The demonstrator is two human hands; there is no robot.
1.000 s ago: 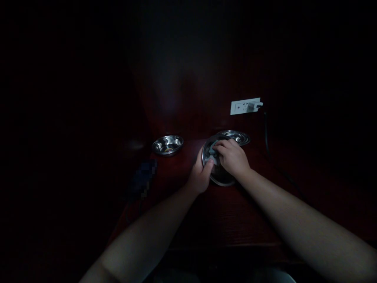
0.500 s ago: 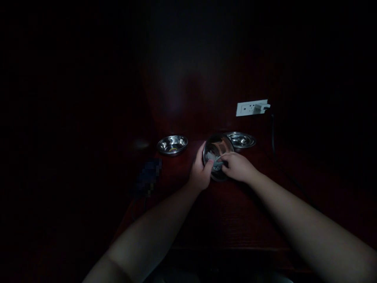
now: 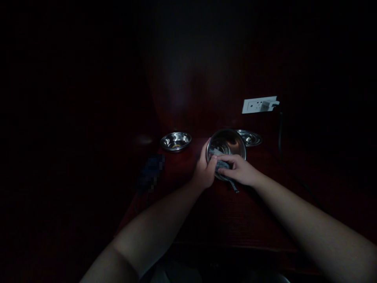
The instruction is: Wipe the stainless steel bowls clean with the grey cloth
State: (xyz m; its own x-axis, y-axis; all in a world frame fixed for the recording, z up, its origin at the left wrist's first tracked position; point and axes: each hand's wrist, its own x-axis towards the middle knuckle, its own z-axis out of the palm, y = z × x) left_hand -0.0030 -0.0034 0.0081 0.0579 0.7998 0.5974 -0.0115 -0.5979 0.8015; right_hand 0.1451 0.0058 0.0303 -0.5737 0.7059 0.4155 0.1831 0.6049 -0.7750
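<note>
The left hand [image 3: 203, 171] has its grip closed on a steel bowl [image 3: 228, 142]: the thumb hooks over the near-left rim and the fingers wrap round the outside. The bowl is tipped up on its edge, with its shiny inside facing the person, and rises just beyond both grips.

The right hand [image 3: 240, 169] clasps a grey cloth [image 3: 221, 166], with fingers curled over it and knuckles up. The cloth is bunched between the two grips at the near rim of the bowl, pressed against the metal. A thin end of it trails out under the right grip towards the person, onto the dark red wooden desk [image 3: 224, 212]. The two hands are almost touching, thumb side to thumb side, with the cloth between them.

Well to the left of the left grip, a second steel bowl [image 3: 176, 140] sits flat on the desk with something small and coloured in its bottom. Just beyond the right grip, a shallow steel dish [image 3: 250, 137] lies partly hidden by the tilted bowl. Further off and above the right grip, a white socket strip [image 3: 255, 105] is fixed to the wall with a white plug [image 3: 267, 104] in its right end. A dark cable [image 3: 280, 129] drops from the plug. Nearer than the left grip and off to its left lies a dark blurred object [image 3: 151, 173], too dim to make out.
</note>
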